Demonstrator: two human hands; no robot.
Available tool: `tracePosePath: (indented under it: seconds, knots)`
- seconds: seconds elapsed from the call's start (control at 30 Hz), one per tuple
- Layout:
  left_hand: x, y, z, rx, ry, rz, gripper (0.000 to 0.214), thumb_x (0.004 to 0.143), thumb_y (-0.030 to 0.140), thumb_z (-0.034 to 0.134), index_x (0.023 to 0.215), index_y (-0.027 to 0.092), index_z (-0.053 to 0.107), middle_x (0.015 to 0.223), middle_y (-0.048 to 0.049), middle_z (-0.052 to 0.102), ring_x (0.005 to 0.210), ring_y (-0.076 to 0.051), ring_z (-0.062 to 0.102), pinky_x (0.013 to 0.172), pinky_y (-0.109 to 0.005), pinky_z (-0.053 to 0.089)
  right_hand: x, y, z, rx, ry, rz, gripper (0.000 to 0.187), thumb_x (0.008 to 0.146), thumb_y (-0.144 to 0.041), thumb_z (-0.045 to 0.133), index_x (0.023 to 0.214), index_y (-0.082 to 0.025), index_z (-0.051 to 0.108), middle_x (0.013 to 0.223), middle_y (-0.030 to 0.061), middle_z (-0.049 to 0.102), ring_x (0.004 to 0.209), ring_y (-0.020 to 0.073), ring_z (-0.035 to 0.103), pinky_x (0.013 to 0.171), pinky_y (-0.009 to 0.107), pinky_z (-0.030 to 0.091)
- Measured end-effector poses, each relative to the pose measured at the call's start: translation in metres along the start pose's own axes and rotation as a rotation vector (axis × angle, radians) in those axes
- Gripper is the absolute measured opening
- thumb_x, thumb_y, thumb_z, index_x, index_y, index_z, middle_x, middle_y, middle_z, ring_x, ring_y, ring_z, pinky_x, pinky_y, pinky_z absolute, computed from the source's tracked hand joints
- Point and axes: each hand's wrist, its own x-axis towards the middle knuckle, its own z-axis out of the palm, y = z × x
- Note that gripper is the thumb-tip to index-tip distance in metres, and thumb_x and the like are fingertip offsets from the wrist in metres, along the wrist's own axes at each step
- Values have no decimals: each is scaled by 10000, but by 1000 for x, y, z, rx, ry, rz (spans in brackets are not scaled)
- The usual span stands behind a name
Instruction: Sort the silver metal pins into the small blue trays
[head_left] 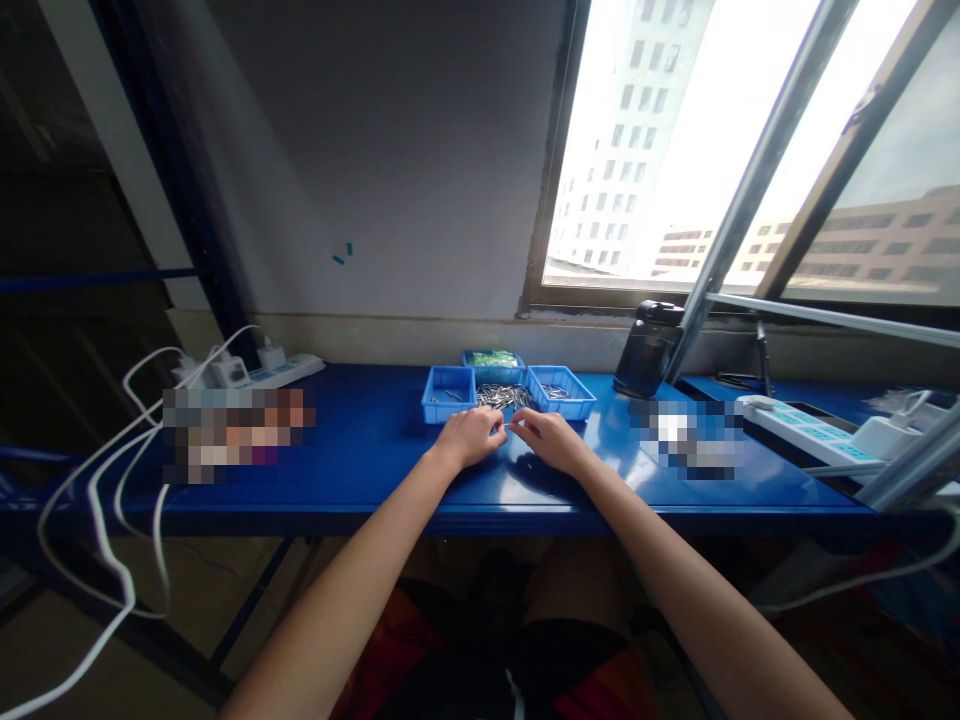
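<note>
My left hand [474, 436] and my right hand [550, 438] meet low over the blue table, just in front of several small blue bins. The fingers of both hands are pinched together, fingertips almost touching. A tiny thin, pale piece [508, 426] spans the gap between them; its kind is too small to make out. Right behind the fingertips lies a heap of small slender metal pieces [506, 395]. The left blue bin [448, 409] holds a few such pieces, and the right blue bin [568, 408] holds more. Green packets [493, 359] fill the rear blue bin [499, 375].
A dark bottle [646, 350] stands at the back right, by a metal post [739, 190]. Power strips lie at the left [289, 371] and right [799, 430], with white cables [94, 500] hanging off the left side. Blurred items cover parts of both table sides.
</note>
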Motion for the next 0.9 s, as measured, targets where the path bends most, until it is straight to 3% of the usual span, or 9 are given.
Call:
tracePosePath:
  seconds: [0.17, 0.4, 0.67, 0.9]
  knots:
    - [0, -1, 0, -26, 5, 0, 261, 823, 342, 378, 960, 214, 560, 920, -41, 611, 814, -175, 579, 687, -249, 426, 0, 0, 0, 1, 8, 7, 288, 856, -403, 381, 852, -183, 567, 522, -27, 490, 456, 79, 400, 484, 188, 298]
    - [0, 0, -3, -47, 55, 13, 241, 833, 338, 379, 925, 199, 554, 894, -40, 609, 790, -165, 580, 677, -240, 434, 0, 2, 1, -31, -15, 41, 260, 844, -381, 403, 844, -190, 579, 539, -17, 515, 471, 86, 419, 495, 190, 291]
    - [0, -1, 1, -99, 107, 168, 201, 822, 322, 409, 903, 216, 559, 839, -5, 596, 755, -140, 581, 674, -229, 440, 0, 4, 4, -48, -86, 51, 189, 834, -267, 409, 804, -185, 577, 559, -7, 543, 508, 96, 472, 517, 189, 294]
    - [0, 0, 1, -104, 99, 190, 207, 813, 324, 430, 922, 215, 568, 833, -5, 596, 761, -132, 578, 686, -222, 441, 0, 4, 3, -25, -102, 52, 180, 826, -234, 399, 787, -179, 565, 562, -4, 550, 515, 101, 480, 517, 188, 299]
